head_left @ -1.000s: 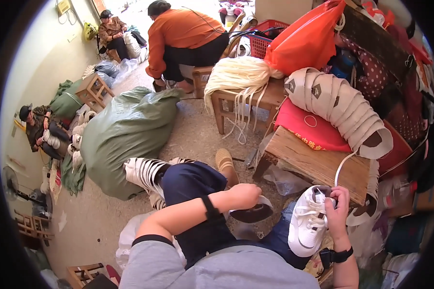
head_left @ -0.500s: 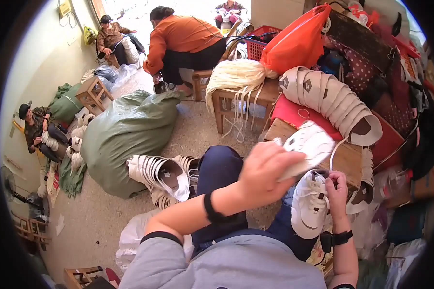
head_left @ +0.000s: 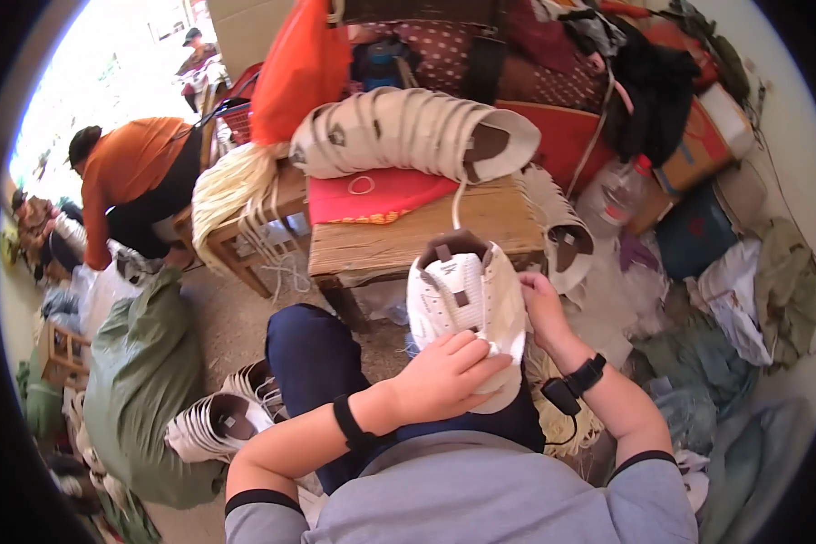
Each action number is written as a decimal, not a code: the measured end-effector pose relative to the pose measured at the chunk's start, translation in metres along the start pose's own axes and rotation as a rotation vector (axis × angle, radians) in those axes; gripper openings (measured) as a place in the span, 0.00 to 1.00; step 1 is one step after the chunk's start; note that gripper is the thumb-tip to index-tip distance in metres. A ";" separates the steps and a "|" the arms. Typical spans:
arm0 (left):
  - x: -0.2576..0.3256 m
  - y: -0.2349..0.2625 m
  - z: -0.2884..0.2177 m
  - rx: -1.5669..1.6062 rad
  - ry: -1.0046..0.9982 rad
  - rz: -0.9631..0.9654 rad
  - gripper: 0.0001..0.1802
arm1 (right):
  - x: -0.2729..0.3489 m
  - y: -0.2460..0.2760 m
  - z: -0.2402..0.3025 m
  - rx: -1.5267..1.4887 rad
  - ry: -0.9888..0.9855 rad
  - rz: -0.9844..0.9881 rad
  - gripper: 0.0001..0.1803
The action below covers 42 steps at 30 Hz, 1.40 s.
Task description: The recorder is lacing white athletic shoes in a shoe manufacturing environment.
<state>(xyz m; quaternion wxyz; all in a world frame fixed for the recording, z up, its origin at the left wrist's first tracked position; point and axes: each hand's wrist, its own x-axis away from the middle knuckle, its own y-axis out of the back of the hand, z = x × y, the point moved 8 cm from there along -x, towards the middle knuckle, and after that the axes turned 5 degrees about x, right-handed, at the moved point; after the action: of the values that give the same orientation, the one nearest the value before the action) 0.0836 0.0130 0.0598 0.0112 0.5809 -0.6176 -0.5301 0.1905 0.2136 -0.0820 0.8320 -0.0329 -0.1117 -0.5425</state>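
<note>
white shoe upper point(head_left: 465, 313) held over the lap, just in front of the wooden surface point(head_left: 408, 231) | judged light, soft, floppy; best taken by its side walls | left hand point(head_left: 444, 376) grip closed over its lower part | right hand point(head_left: 539, 304) pinches its right edge | stacked uppers point(head_left: 408, 131) lie on the surface; green sack point(head_left: 131, 381) on the floor well left of it

Both hands clasp a white shoe upper point(head_left: 465, 304) — left hand point(head_left: 444, 376) in front, right hand point(head_left: 542, 304) beside — near the wooden counter point(head_left: 399, 238).
</note>
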 end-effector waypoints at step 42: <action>0.036 -0.037 0.162 0.775 0.953 -0.357 0.29 | 0.101 0.184 -0.245 0.911 -0.344 0.040 0.18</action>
<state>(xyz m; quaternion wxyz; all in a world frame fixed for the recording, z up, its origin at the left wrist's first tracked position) -0.0042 0.1000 -0.0575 -0.0149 0.8087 -0.5855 0.0546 0.4339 0.1549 -0.2854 0.7416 0.2431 -0.4727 -0.4092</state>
